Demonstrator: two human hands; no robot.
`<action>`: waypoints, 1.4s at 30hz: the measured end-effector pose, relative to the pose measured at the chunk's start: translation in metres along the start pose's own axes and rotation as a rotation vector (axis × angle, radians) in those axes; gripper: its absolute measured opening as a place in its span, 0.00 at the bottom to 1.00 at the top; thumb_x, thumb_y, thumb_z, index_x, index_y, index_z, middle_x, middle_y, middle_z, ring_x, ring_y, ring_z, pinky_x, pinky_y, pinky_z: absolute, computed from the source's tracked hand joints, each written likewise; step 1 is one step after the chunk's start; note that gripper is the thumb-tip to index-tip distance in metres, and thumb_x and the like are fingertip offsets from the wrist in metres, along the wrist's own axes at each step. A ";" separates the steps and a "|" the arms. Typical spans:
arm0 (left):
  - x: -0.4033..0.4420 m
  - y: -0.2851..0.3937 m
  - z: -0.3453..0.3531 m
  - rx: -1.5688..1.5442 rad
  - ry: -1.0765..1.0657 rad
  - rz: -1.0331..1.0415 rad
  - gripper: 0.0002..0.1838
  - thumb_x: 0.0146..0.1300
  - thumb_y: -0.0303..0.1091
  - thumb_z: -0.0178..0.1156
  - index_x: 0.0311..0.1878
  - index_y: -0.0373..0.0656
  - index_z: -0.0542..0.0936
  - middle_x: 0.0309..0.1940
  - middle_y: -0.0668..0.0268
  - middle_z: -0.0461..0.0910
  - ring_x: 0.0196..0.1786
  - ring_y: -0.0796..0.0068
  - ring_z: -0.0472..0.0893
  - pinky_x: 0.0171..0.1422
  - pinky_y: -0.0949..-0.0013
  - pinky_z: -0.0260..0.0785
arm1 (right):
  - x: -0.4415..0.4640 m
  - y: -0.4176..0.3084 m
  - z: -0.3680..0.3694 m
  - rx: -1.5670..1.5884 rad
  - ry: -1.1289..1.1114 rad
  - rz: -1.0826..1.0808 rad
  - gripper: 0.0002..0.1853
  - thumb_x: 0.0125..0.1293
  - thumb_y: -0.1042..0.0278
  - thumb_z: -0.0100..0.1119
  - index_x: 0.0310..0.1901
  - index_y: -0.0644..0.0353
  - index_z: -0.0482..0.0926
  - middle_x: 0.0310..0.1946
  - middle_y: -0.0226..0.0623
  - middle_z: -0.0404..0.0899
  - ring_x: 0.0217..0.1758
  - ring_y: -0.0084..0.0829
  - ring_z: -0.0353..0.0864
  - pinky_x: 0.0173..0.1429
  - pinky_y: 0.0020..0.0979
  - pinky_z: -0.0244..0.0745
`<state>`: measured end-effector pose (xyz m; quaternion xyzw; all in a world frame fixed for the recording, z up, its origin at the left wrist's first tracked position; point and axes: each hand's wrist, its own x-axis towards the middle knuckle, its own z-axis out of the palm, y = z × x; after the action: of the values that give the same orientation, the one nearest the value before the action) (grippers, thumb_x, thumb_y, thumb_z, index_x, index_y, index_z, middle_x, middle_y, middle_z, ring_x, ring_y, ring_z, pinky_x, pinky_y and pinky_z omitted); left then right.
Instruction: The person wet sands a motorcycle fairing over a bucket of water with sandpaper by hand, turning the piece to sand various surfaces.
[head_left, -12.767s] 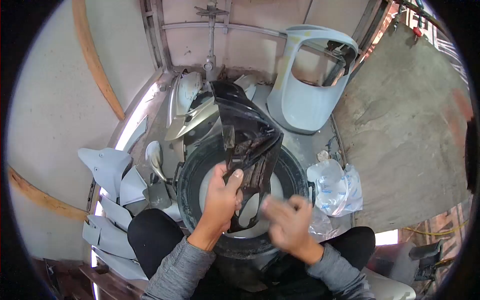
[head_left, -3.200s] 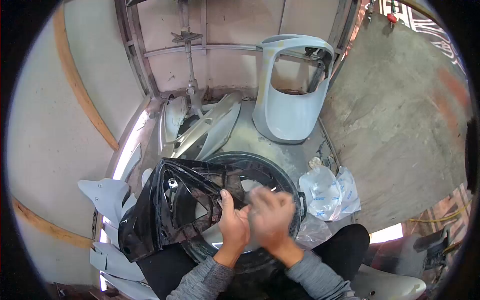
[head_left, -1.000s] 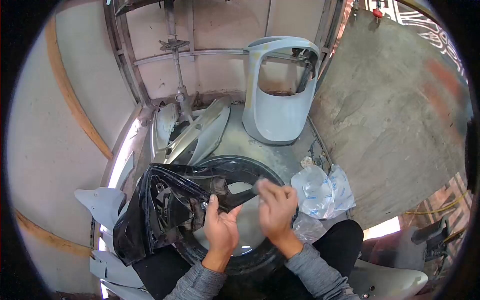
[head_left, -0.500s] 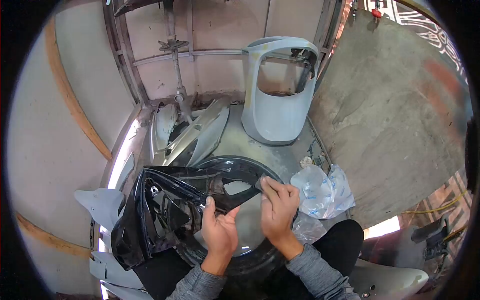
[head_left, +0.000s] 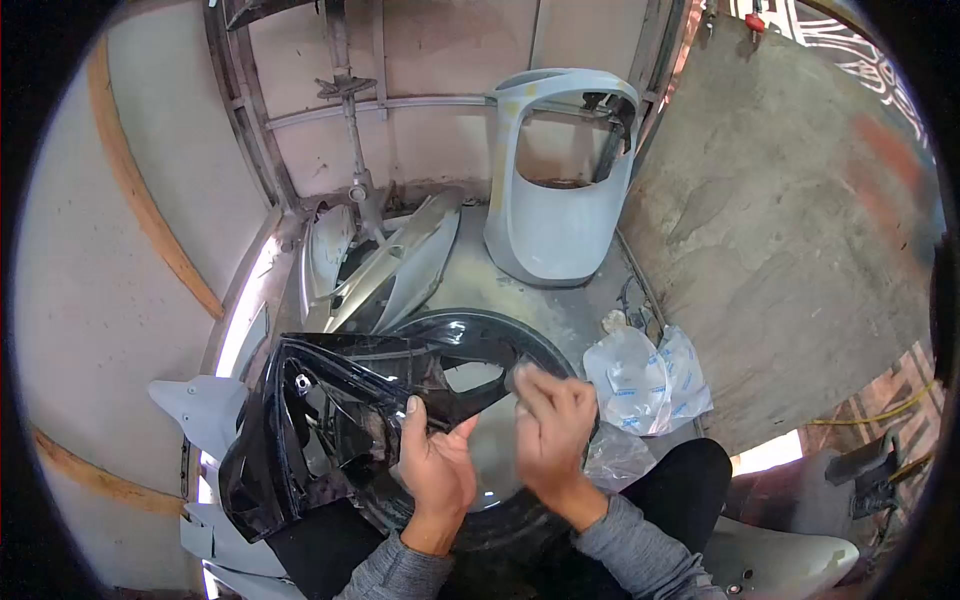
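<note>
A glossy black plastic fairing panel (head_left: 285,450) slants across my lap and over a round black basin (head_left: 545,345) of cloudy water. My left hand (head_left: 435,465) grips the panel's lower edge, thumb on top and fingers underneath. At the panel's narrow right tip, my right hand (head_left: 555,430) is closed, with its fingertips pinched and smeared by motion. A small grey piece (head_left: 521,374), which looks like sandpaper, shows at those fingertips; most of it is hidden.
Beyond the basin stand a light grey scooter front cover (head_left: 555,235) and several silver-grey panels (head_left: 400,255). Crumpled clear plastic bags (head_left: 640,380) lie to the right. A grey part (head_left: 205,405) is at left, another (head_left: 785,560) at lower right. A grey board (head_left: 780,240) borders the right side.
My right hand has moved slightly down and left, off the panel's tip edge, and is now blurred. The left hand keeps its grip; the panel has shifted very little.
</note>
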<state>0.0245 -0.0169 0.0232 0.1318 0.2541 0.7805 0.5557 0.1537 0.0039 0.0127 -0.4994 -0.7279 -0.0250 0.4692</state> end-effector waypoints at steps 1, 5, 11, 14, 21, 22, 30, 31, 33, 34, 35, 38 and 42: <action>0.001 0.000 0.001 -0.002 -0.004 0.003 0.19 0.81 0.43 0.46 0.59 0.39 0.75 0.56 0.58 0.81 0.59 0.61 0.83 0.63 0.52 0.78 | -0.004 -0.004 -0.002 -0.006 -0.018 -0.021 0.21 0.57 0.69 0.59 0.54 0.55 0.87 0.56 0.29 0.84 0.49 0.40 0.71 0.56 0.40 0.65; -0.003 0.000 0.002 -0.007 0.035 -0.017 0.19 0.81 0.43 0.45 0.61 0.39 0.75 0.57 0.58 0.81 0.61 0.61 0.82 0.64 0.53 0.78 | 0.011 0.009 0.001 0.050 0.019 0.072 0.21 0.58 0.72 0.59 0.55 0.56 0.86 0.54 0.29 0.84 0.49 0.39 0.72 0.57 0.40 0.64; -0.005 -0.002 -0.001 0.007 -0.005 -0.019 0.19 0.81 0.43 0.45 0.62 0.40 0.75 0.58 0.58 0.81 0.61 0.61 0.81 0.65 0.53 0.78 | 0.001 0.008 0.002 0.063 0.004 0.083 0.22 0.58 0.71 0.59 0.56 0.57 0.86 0.55 0.30 0.83 0.50 0.39 0.72 0.57 0.40 0.64; -0.003 -0.001 0.000 0.001 -0.037 -0.011 0.20 0.81 0.43 0.45 0.63 0.39 0.74 0.59 0.58 0.80 0.61 0.60 0.82 0.65 0.53 0.78 | -0.006 -0.002 -0.002 -0.005 -0.008 0.014 0.21 0.58 0.71 0.60 0.55 0.56 0.86 0.54 0.30 0.84 0.50 0.39 0.71 0.57 0.39 0.64; -0.006 0.002 -0.001 0.027 -0.004 -0.053 0.21 0.81 0.43 0.43 0.62 0.37 0.74 0.59 0.55 0.80 0.61 0.58 0.82 0.66 0.49 0.77 | -0.001 0.009 -0.005 0.008 -0.007 -0.004 0.20 0.58 0.72 0.60 0.54 0.55 0.87 0.55 0.29 0.84 0.49 0.39 0.71 0.57 0.39 0.64; -0.005 0.001 0.001 0.023 -0.003 -0.050 0.21 0.81 0.43 0.43 0.62 0.37 0.74 0.59 0.55 0.80 0.61 0.58 0.82 0.66 0.49 0.77 | 0.002 0.011 -0.004 0.027 0.007 -0.019 0.21 0.58 0.72 0.60 0.54 0.55 0.87 0.56 0.28 0.84 0.49 0.39 0.71 0.57 0.39 0.64; -0.008 0.001 0.006 0.011 0.013 -0.032 0.20 0.81 0.43 0.45 0.61 0.37 0.75 0.58 0.55 0.81 0.59 0.59 0.83 0.63 0.51 0.79 | 0.002 0.019 -0.003 0.040 0.029 -0.045 0.20 0.57 0.72 0.60 0.52 0.55 0.87 0.54 0.29 0.85 0.48 0.39 0.73 0.57 0.38 0.66; -0.012 -0.001 0.005 0.003 0.027 -0.036 0.20 0.81 0.43 0.45 0.60 0.37 0.75 0.58 0.55 0.81 0.59 0.60 0.83 0.63 0.51 0.80 | 0.007 0.018 -0.001 0.037 0.017 -0.039 0.20 0.57 0.72 0.60 0.52 0.55 0.87 0.54 0.29 0.85 0.48 0.39 0.73 0.57 0.38 0.66; -0.010 -0.003 -0.005 0.021 0.095 -0.047 0.20 0.81 0.43 0.45 0.60 0.38 0.76 0.58 0.56 0.81 0.59 0.60 0.83 0.62 0.52 0.80 | 0.019 0.014 0.000 0.077 0.019 -0.015 0.20 0.57 0.71 0.60 0.52 0.55 0.88 0.54 0.30 0.85 0.49 0.39 0.73 0.57 0.38 0.66; -0.008 0.001 -0.003 0.020 0.024 -0.042 0.19 0.81 0.43 0.45 0.60 0.38 0.76 0.57 0.56 0.81 0.60 0.60 0.83 0.63 0.51 0.79 | 0.015 0.006 -0.010 0.072 -0.006 -0.012 0.18 0.59 0.76 0.58 0.51 0.62 0.87 0.52 0.38 0.85 0.51 0.42 0.73 0.61 0.39 0.66; -0.007 0.005 -0.002 0.017 -0.046 -0.035 0.19 0.81 0.42 0.45 0.60 0.38 0.76 0.57 0.56 0.81 0.60 0.60 0.82 0.64 0.51 0.79 | 0.012 0.007 -0.010 0.077 0.001 -0.017 0.18 0.59 0.76 0.58 0.51 0.62 0.87 0.52 0.38 0.85 0.51 0.42 0.73 0.61 0.39 0.66; -0.012 -0.002 -0.003 0.032 0.029 -0.072 0.20 0.81 0.42 0.45 0.60 0.37 0.75 0.57 0.55 0.81 0.60 0.59 0.82 0.65 0.50 0.78 | 0.011 0.016 -0.003 0.093 -0.020 0.027 0.18 0.60 0.75 0.58 0.53 0.61 0.86 0.55 0.39 0.84 0.51 0.42 0.73 0.61 0.39 0.65; -0.007 -0.002 -0.009 0.042 0.024 -0.071 0.21 0.81 0.43 0.45 0.64 0.36 0.73 0.60 0.54 0.79 0.62 0.58 0.80 0.68 0.48 0.75 | 0.005 0.016 -0.004 -0.018 -0.067 -0.056 0.22 0.57 0.69 0.59 0.55 0.54 0.86 0.57 0.29 0.82 0.51 0.40 0.70 0.58 0.42 0.65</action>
<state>0.0243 -0.0250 0.0154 0.1251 0.2814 0.7565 0.5770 0.1683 0.0131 0.0113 -0.4835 -0.7568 -0.0282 0.4390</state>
